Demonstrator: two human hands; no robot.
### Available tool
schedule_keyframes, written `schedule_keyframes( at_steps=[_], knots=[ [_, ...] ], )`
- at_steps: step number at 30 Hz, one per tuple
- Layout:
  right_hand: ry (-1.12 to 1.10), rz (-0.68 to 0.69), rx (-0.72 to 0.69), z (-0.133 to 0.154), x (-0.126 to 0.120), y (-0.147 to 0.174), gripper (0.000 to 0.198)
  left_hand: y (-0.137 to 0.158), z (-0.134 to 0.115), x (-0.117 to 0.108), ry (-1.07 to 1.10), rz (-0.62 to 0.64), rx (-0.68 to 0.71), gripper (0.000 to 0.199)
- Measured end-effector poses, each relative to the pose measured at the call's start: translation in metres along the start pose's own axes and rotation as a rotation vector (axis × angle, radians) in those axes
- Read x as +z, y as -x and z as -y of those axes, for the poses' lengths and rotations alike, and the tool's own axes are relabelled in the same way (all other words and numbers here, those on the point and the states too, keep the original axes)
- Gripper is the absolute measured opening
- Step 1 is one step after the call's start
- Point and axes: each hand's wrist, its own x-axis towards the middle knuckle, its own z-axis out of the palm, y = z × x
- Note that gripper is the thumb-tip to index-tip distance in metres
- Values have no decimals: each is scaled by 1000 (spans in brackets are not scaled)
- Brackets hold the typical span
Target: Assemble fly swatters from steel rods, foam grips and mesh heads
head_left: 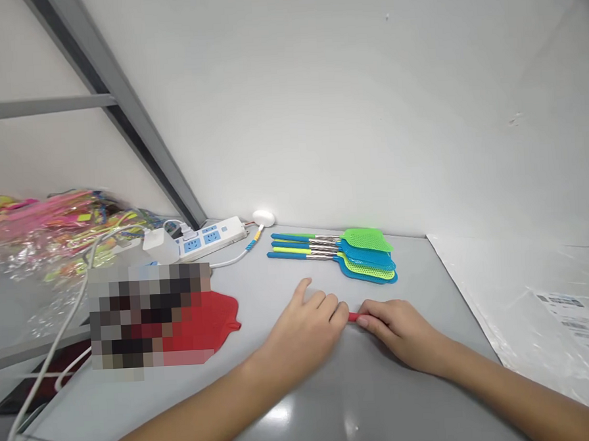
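Both hands meet over the grey table. My left hand is closed round one end of a slim red handle, its thumb raised. Pinched in the fingers of my right hand is the other end. Only a short red stretch shows between the hands; the rest is hidden. Behind them lies a pile of several fly swatters with blue and green mesh heads, metal shafts, and blue or green grips. To the left rests a flat red swatter head, partly covered by a blurred patch.
A white power strip with plugs and cables stands at the back left, beside a small white round device. Clear plastic bags of colourful items fill the far left near a grey metal frame. White plastic packaging lies right.
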Motion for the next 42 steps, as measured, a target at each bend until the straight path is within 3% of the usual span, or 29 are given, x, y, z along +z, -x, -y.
schedule_keyframes(
  at_steps=[6, 9, 13, 19, 22, 24, 26, 32, 37, 39, 42],
  knots=[
    [-293, 273, 59, 1, -22, 4, 42, 3, -7, 11, 9, -108, 14, 20],
    [-265, 355, 40, 0, -26, 7, 43, 6, -9, 12, 2, -98, 6, 24],
    [93, 208, -65, -4, -18, 13, 39, 7, -5, 11, 44, -18, 30, 23],
    [673, -162, -322, -16, -8, 18, 35, 7, 3, 0, 100, -32, 29, 27],
    [769, -290, -495, -18, -9, 18, 33, 7, 4, -7, 136, -17, 24, 28],
    [757, -311, -532, -18, -10, 17, 32, 7, 4, -9, 164, 8, 17, 28],
    [692, -253, -458, -17, -10, 17, 33, 7, 5, -7, 159, 17, 13, 28],
    [209, 196, -19, 4, -25, 17, 37, 6, 0, -2, 28, -31, 42, 20],
    [-242, 591, 127, 32, -53, 20, 35, 0, -19, -26, 36, -84, 149, 13],
    [-271, 611, 132, 37, -56, 26, 37, 1, -23, -39, 69, -24, 149, 12],
    [-113, 367, 36, 38, -43, 41, 36, 9, -23, -59, 174, 159, 116, 7]
  ],
)
